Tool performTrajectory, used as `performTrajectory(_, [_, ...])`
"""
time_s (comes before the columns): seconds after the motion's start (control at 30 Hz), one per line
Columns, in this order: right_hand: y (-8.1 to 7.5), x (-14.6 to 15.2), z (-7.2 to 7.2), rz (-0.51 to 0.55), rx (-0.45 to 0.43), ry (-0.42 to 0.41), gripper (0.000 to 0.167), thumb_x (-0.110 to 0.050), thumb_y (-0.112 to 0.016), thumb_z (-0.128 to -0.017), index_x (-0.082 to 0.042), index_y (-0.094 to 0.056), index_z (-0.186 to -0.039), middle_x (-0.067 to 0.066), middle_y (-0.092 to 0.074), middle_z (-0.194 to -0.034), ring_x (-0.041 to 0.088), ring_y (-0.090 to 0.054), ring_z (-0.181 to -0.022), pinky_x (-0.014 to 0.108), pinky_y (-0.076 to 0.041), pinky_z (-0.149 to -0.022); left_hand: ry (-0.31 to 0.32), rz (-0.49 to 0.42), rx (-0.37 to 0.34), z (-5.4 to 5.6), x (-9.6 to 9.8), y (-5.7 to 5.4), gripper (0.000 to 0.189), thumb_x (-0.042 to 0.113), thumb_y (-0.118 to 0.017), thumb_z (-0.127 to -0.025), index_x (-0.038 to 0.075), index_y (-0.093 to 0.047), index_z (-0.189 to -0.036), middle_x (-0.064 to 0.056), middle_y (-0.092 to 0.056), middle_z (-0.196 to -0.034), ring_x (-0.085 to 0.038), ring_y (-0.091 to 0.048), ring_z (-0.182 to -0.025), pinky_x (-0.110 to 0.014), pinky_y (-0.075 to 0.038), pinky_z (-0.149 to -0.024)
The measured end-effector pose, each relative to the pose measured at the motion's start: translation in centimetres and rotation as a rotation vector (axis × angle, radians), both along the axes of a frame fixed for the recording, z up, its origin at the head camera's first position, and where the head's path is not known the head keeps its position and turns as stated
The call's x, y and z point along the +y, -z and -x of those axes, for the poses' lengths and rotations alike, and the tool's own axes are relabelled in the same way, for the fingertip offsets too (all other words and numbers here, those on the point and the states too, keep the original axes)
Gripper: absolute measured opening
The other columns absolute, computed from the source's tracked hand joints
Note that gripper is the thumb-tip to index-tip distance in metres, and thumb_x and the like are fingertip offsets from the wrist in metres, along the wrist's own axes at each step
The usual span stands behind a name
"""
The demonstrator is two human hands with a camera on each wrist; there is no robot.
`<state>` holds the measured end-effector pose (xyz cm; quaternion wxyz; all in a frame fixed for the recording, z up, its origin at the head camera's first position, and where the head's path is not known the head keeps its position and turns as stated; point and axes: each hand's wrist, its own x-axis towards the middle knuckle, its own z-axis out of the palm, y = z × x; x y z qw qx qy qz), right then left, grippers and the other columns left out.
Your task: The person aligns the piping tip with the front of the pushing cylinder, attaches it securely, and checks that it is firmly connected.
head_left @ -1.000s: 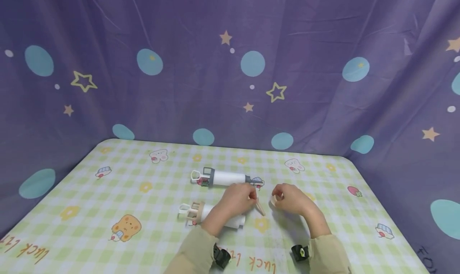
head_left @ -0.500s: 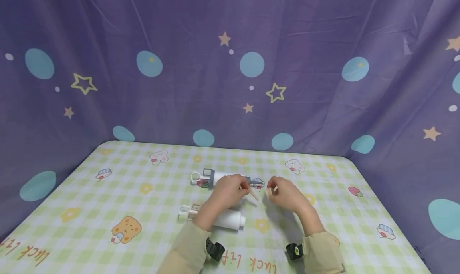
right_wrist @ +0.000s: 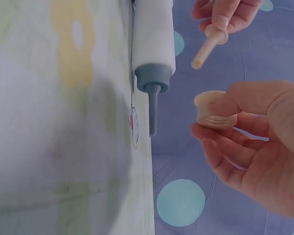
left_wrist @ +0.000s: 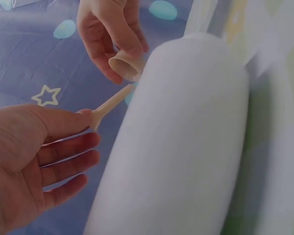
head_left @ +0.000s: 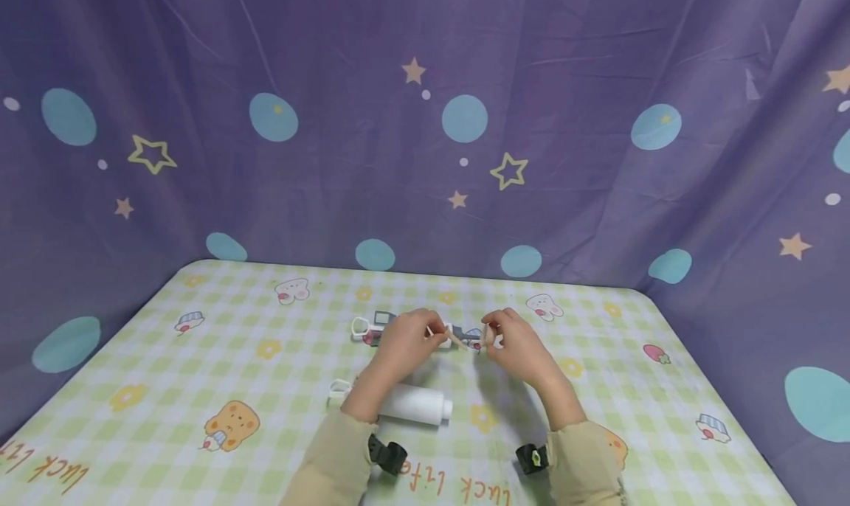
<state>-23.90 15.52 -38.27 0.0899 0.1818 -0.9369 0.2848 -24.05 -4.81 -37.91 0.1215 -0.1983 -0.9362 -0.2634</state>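
Note:
My left hand (head_left: 409, 336) pinches a slim beige nozzle (left_wrist: 110, 104) by its flanged base between thumb and index finger, its narrow end pointing toward the other hand. My right hand (head_left: 518, 344) holds a small beige ring cap (right_wrist: 211, 111) between thumb and fingers, with ridges on its side. Nozzle and cap are a short gap apart, raised above the table. Nearer the body lies a white syringe-like barrel (head_left: 417, 404) with an uncapped neck, its handle end partly hidden by the left forearm. Behind the hands lies a similar syringe with a grey nozzle (right_wrist: 154, 105), partly covered by the left hand.
A checked cloth with printed cartoons covers the table (head_left: 265, 388). A purple curtain (head_left: 345, 159) hangs behind it and at the sides. Dark wrist cameras (head_left: 388, 456) sit at both sleeves.
Both hands have moved away from the body and slightly left, with the nozzle and cap still pinched. The left hand now covers much of the rear syringe, while the nearer barrel shows more.

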Motion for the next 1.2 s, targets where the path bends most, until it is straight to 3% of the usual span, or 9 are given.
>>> performTrajectory(0.43, [-0.4, -1.5, 0.2, 0.109, 0.053, 0.0, 0.038, -0.004, -0.067, -0.075, -0.003, -0.058, -0.112, 0.007, -0.057, -0.106, 0.02, -0.057, -0.096, 0.033, -0.05, -0.079, -0.095, -0.088, 0.098, -0.3, -0.7, -1.1, 0.007, 0.026, -0.068, -0.081, 0.019, -0.066, -0.081, 0.007, -0.062, -0.078, -0.014, -0.059, -0.073, -0.025, -0.044, -0.06])
performTrajectory(0.67, [-0.2, -1.8, 0.0, 0.188, 0.065, -0.008, 0.037, 0.001, -0.066, -0.075, -0.001, -0.058, -0.112, 0.008, -0.058, -0.106, 0.02, -0.058, -0.096, 0.033, -0.05, -0.078, -0.102, -0.121, 0.149, -0.4, -0.3, -1.1, 0.009, 0.026, -0.068, -0.081, 0.018, -0.066, -0.08, 0.006, -0.062, -0.076, -0.017, -0.06, -0.071, -0.025, -0.043, -0.058])
performTrajectory(0.9, [0.2, -1.7, 0.1, 0.191, 0.095, -0.031, 0.037, -0.001, -0.07, -0.074, -0.005, -0.06, -0.109, 0.005, -0.061, -0.101, 0.018, -0.059, -0.093, 0.03, -0.05, -0.076, -0.099, -0.133, 0.205, -0.6, 0.1, -0.9, 0.009, 0.024, -0.07, -0.079, 0.017, -0.066, -0.079, 0.006, -0.062, -0.075, -0.015, -0.06, -0.069, -0.024, -0.043, -0.058])
performTrajectory(1.2, [0.2, -1.6, 0.2, 0.174, 0.091, -0.062, 0.039, -0.005, -0.072, -0.074, -0.007, -0.06, -0.111, 0.004, -0.061, -0.101, 0.019, -0.059, -0.092, 0.038, -0.05, -0.079, -0.092, -0.102, 0.242, -0.8, 0.8, -0.9, 0.008, 0.025, -0.07, -0.078, 0.018, -0.066, -0.078, 0.008, -0.063, -0.074, -0.01, -0.057, -0.066, -0.023, -0.043, -0.059])
